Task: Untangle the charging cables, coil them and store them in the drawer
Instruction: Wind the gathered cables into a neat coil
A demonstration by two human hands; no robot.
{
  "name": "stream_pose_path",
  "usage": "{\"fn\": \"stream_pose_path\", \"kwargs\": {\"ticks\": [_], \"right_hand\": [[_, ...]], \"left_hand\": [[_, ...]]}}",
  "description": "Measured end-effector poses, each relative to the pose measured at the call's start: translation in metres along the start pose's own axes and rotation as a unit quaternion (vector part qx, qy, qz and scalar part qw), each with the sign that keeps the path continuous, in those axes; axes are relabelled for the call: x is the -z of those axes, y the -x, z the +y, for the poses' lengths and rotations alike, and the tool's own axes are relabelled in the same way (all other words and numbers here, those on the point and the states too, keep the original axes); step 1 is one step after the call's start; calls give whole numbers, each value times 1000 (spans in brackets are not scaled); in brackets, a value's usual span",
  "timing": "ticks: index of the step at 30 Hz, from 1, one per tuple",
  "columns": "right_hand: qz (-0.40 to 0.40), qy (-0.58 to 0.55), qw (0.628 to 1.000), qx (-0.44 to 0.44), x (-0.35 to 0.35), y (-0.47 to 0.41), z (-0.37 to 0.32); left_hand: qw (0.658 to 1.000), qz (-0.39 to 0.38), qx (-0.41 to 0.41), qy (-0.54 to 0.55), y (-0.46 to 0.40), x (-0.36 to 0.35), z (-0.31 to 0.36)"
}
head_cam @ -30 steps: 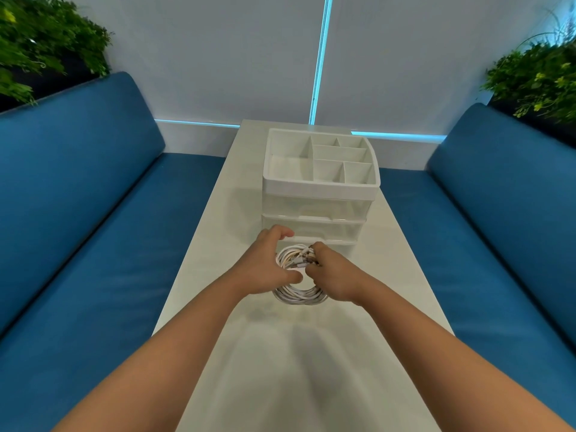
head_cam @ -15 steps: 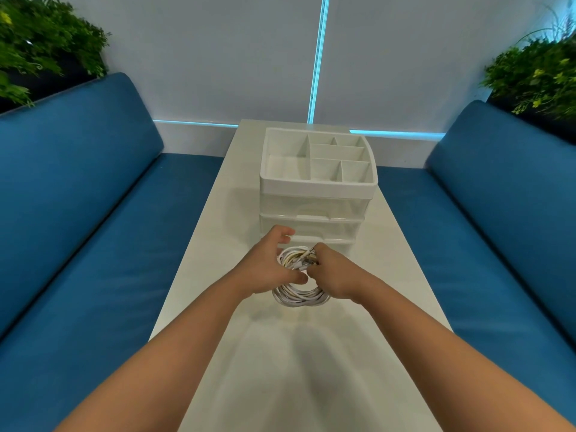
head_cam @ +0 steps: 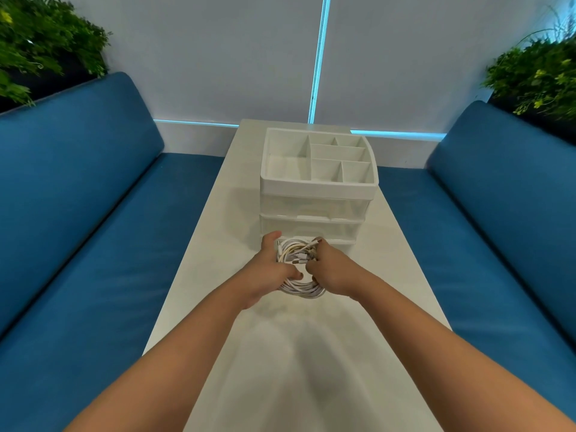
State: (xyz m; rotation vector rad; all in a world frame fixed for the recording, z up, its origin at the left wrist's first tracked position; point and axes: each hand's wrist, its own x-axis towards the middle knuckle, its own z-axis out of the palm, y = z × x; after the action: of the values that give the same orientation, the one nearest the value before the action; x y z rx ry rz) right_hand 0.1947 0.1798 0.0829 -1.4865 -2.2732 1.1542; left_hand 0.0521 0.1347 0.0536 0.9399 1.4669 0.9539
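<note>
Held the white cable bundle [head_cam: 297,269] just above the surface [head_cam: 311,353], close before the drawer unit [head_cam: 314,213]: left hand [head_cam: 270,271] curled round its left side, right hand [head_cam: 330,269] pinching the plug ends. Best kept the loops pinned while freeing one plug, pulling gently.

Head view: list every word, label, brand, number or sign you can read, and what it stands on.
None: no readable text shows on the white plastic drawer organizer, the bundle of white charging cables, the white table or the blue cushioned benches.
</note>
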Motion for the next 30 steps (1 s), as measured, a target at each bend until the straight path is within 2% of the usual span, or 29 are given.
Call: {"fn": "stream_pose_path", "kwargs": {"ticks": [4, 8, 11, 15, 20, 23, 30], "right_hand": [[-14, 25, 999, 22, 9, -1, -5], [-26, -62, 998, 13, 11, -5, -7], [14, -99, 995, 0, 7, -6, -8], [99, -85, 991, 37, -1, -9, -3], [78, -51, 994, 54, 0, -14, 5], [78, -41, 995, 44, 1, -16, 7], [166, -30, 983, 70, 2, -16, 5]], "left_hand": [[999, -29, -32, -6, 0, 2, 1], [998, -16, -57, -12, -1, 4, 1], [996, -23, -72, -42, -1, 6, -1], [991, -48, -99, -81, 3, 7, -1], [992, -39, -95, -80, 10, -2, 7], [989, -8, -123, -83, 10, -5, 4], [980, 9, -168, -102, 5, -4, 2]]}}
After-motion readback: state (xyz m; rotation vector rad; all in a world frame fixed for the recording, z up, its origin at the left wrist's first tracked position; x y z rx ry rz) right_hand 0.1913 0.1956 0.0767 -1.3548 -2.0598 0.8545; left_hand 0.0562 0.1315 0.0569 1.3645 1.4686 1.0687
